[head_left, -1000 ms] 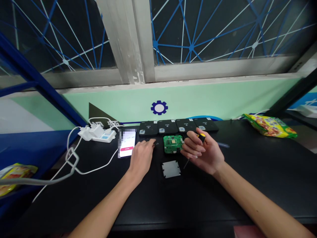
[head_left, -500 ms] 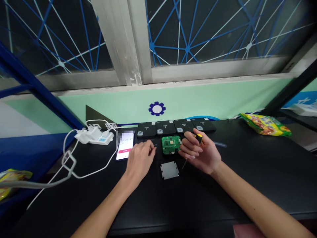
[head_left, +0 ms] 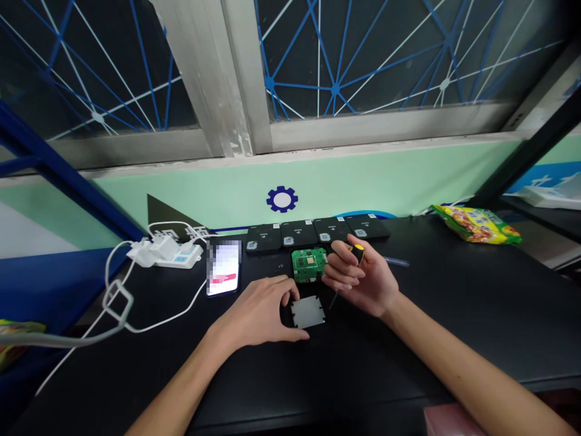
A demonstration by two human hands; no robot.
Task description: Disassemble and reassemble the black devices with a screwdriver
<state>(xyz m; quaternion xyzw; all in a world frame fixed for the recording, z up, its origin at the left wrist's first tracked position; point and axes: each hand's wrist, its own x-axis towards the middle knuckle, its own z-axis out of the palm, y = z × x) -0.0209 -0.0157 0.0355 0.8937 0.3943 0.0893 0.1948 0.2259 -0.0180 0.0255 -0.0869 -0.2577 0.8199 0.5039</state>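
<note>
device opened, board out, plate under the left hand

the work looks to be partway through. a green circuit board [head_left: 309, 264] lies bare on the black desk [head_left: 454, 315], and a grey metal plate [head_left: 308, 311] lies apart from it, just nearer to the person. so the opening-up seems done for this unit, judging from the loose parts.

the left hand [head_left: 261, 315] rests on the desk with its grip spread, thumb and fingers curved around the left edge of the plate, touching or almost touching it; it has not lifted it. the right hand [head_left: 363, 280] has its grip pressed around a screwdriver [head_left: 349, 269] with a yellow and black handle, tip pointing down toward the desk, just right of the board.

four black devices [head_left: 318, 231] sit in a row at the far edge, seemingly untouched. a phone [head_left: 223, 275] and a white power strip [head_left: 166, 253] lie to the left, a snack bag [head_left: 474, 224] far right.
</note>
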